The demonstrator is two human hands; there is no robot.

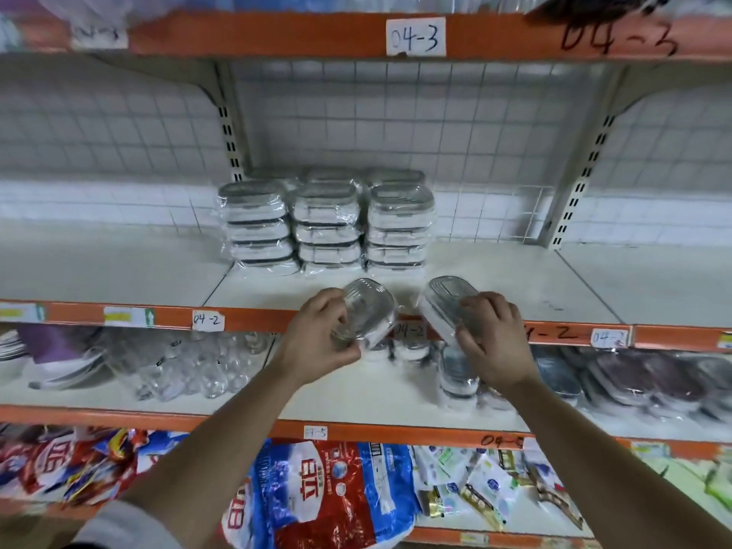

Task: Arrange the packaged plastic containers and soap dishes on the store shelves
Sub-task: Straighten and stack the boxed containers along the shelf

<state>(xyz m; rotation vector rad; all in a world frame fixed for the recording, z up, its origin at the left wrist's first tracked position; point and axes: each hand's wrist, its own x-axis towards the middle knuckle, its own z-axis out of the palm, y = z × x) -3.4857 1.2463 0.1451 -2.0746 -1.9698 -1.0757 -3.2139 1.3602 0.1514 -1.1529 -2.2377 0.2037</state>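
My left hand (pixel 321 330) grips a clear wrapped soap dish (pixel 368 311), tilted, just above the orange front edge of the 04-2 shelf (pixel 515 287). My right hand (pixel 493 338) grips a second wrapped dish with a grey ribbed lid (pixel 447 299), also tilted, at the same edge. Behind them on that shelf stand three front stacks of wrapped grey-rimmed containers (pixel 326 223), with more stacked behind. A few more wrapped dishes (pixel 457 374) lie on the shelf below, partly hidden by my right wrist.
The white shelf runs bare to the left (pixel 111 267) and right (pixel 653 287) of the stacks. Clear glassware (pixel 190 366) and dark oval dishes (pixel 641 378) fill the lower shelf. Detergent bags (pixel 325 493) lie on the bottom shelf. A wire grid backs the bay.
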